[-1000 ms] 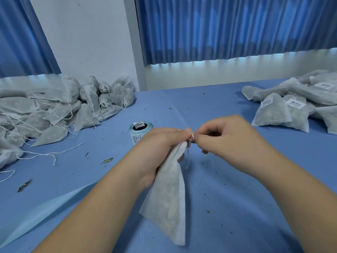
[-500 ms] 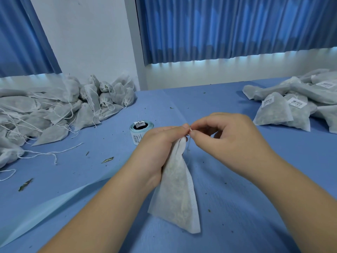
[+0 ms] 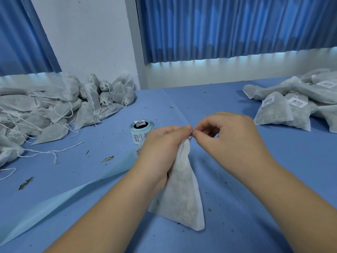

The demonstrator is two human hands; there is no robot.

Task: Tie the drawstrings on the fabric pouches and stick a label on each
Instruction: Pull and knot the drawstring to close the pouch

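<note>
Pouch (image 3: 182,198) stands on the blue table (image 3: 255,179) at centre, its bottom edge resting on the cloth and its neck gathered up in the hands.

Risks, as a judgement: the knot looks unfinished, so if the pinch slackens the neck could reopen and spill filling. The string is thin and could slip out of the fingertips. Pulling hard sideways could tip the pouch or tear the light fabric.

Left hand (image 3: 162,148): fingers curled round the pouch neck, thumb and forefinger pressed together at its top.

Right hand (image 3: 229,137): thumb and forefinger tips closed in a tight pinch on the drawstring (image 3: 190,139), tip to tip with the left hand. Other fingers are loosely curled. The string is barely visible, so I cannot tell if a loop is formed.

Label roll (image 3: 141,130) sits just behind the left hand, untouched. No label shows on this pouch. Untied pile (image 3: 63,110) is far left, labelled pile (image 3: 291,106) far right.
</note>
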